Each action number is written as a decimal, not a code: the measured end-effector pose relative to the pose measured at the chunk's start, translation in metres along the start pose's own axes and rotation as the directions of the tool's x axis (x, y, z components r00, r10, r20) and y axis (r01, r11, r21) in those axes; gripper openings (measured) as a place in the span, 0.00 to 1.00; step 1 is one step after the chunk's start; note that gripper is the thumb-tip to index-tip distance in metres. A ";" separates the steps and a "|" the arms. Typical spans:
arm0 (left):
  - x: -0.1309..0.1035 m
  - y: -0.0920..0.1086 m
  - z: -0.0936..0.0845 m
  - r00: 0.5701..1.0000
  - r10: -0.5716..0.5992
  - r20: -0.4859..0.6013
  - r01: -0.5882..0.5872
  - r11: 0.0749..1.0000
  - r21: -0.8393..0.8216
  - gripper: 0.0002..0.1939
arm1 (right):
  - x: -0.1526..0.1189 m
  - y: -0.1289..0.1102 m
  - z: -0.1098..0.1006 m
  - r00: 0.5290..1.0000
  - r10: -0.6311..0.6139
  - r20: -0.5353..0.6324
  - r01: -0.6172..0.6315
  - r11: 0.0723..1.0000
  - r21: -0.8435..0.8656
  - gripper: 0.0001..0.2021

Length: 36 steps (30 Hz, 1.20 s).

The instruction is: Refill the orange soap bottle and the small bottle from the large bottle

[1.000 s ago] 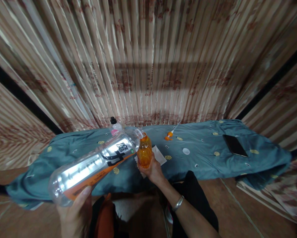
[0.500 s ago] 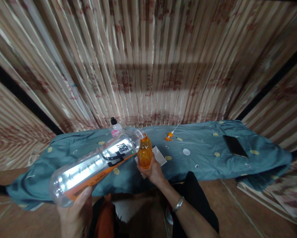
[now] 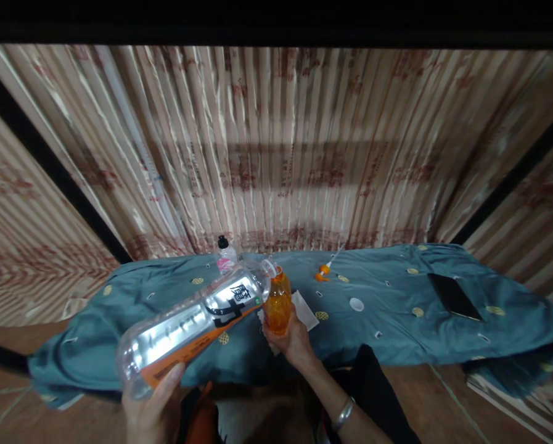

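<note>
My left hand (image 3: 153, 398) grips the base end of a large clear plastic bottle (image 3: 197, 324) with a silver and orange label. That bottle is tilted, its open neck up against the mouth of a small orange see-through bottle (image 3: 278, 308). Wrapped around the orange bottle is my right hand (image 3: 292, 336), with a silver bangle on the wrist. An orange pump head (image 3: 323, 270) with a white tube lies on the blue cloth behind. Whether liquid passes between the two bottles I cannot tell.
A clear bottle with a black cap (image 3: 225, 256) stands at the back of the cloth-covered surface (image 3: 382, 333). White tissue (image 3: 305, 311) lies beside my right hand, and a white round disc (image 3: 356, 304) farther right. A dark phone or tablet (image 3: 452, 296) rests at the right. Striped curtains (image 3: 276, 148) hang behind.
The view has tipped upward, so everything sits lower and slightly right, and a dark bar shows on top. Both hands still hold the two bottles mouth to mouth.
</note>
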State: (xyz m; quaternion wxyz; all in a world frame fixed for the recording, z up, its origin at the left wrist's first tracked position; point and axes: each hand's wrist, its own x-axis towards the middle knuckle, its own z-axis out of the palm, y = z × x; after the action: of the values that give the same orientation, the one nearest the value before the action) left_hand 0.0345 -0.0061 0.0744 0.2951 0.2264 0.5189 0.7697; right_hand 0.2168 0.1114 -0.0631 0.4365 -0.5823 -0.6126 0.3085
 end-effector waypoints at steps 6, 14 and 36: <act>0.007 -0.003 -0.002 0.999 0.043 -0.003 -0.044 0.999 -0.014 0.34 | 0.000 -0.001 0.000 1.000 -0.010 -0.013 0.010 1.000 0.003 0.31; 0.013 -0.012 -0.009 0.998 0.060 0.019 -0.059 0.997 -0.041 0.39 | -0.001 0.003 0.002 0.999 -0.019 -0.027 0.019 1.000 -0.010 0.31; 0.014 -0.013 -0.011 0.999 0.034 0.008 -0.034 0.996 -0.077 0.45 | 0.001 0.011 0.006 1.000 -0.019 -0.020 0.020 0.998 0.056 0.34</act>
State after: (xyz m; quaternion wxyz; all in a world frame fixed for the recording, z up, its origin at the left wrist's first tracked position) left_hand 0.0205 -0.0001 0.0586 0.2930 0.2274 0.4835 0.7929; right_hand 0.2164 0.1144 -0.0753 0.4616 -0.5666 -0.6051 0.3159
